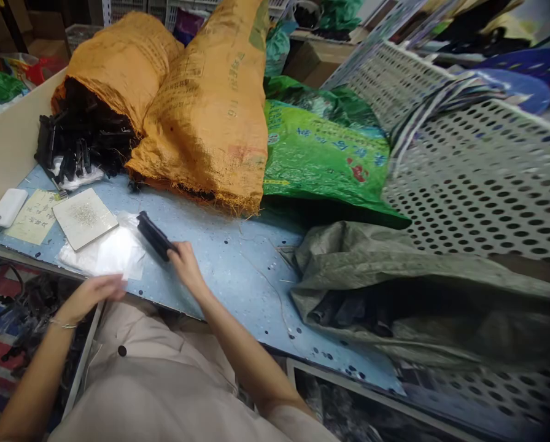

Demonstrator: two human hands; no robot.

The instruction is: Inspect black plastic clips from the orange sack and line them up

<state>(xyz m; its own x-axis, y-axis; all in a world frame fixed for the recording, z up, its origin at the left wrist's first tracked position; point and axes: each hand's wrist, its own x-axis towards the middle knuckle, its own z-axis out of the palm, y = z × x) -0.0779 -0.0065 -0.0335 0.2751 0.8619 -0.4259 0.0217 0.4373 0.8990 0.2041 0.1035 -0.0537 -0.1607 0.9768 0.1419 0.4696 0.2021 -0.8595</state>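
Note:
My right hand (186,264) grips one end of a long black plastic piece (153,236), its exact kind unclear, tilted above the blue tabletop (229,264). My left hand (100,293) is at the table's front edge, its fingers stretched out and a little blurred, with nothing in them. Just beyond that hand lie clear plastic bags (123,248), shining under the light. A square white tile (85,218) with a speckled middle rests partly on the bags. More black plastic pieces (88,132) spill from the mouth of an orange woven sack (118,67) at the back left.
A second orange sack (215,116) and a green bag (325,153) stand along the back. On the right are a grey-green sack (358,258) with dark contents and a perforated white basket (487,166). A white device (7,207) with a cable and a yellow note (33,216) lie left.

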